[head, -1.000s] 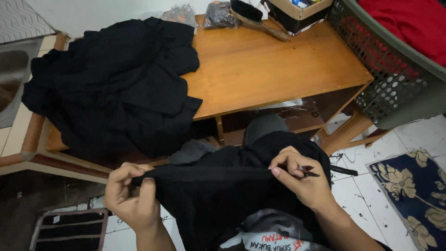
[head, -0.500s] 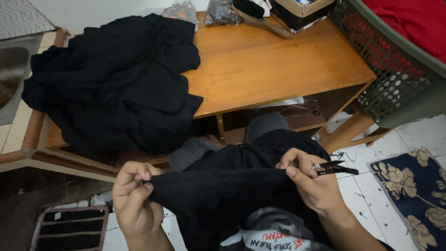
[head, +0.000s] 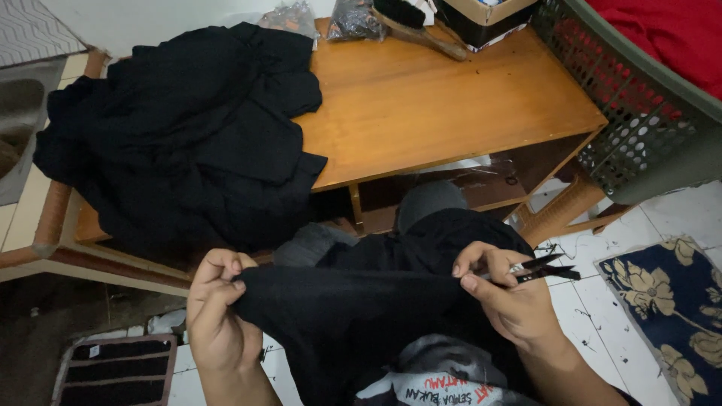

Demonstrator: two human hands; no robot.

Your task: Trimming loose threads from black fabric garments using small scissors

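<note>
1. Left hand (head: 218, 312) pinching one end of a black cloth (head: 353, 316), fingers closed tight on the edge.
2. Right hand (head: 511, 301) gripping the other end, plus small black snips (head: 545, 268) tucked in the same fist, blades poking out to the right.
3. Cloth stretched between both hands, draped over the lap.
4. Beyond the hands: wooden table (head: 444, 105) with a heap of black clothes (head: 180, 135) on its left part.
5. Off to the right: green basket (head: 639, 113), flowered mat (head: 669, 301).

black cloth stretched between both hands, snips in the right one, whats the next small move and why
Probably bring the thread snips down to the taut top edge of the black cloth. The left hand pinches one end and the right hand grips the other, so the edge is stretched flat, while the blades point away from the fabric toward the floor.
</note>
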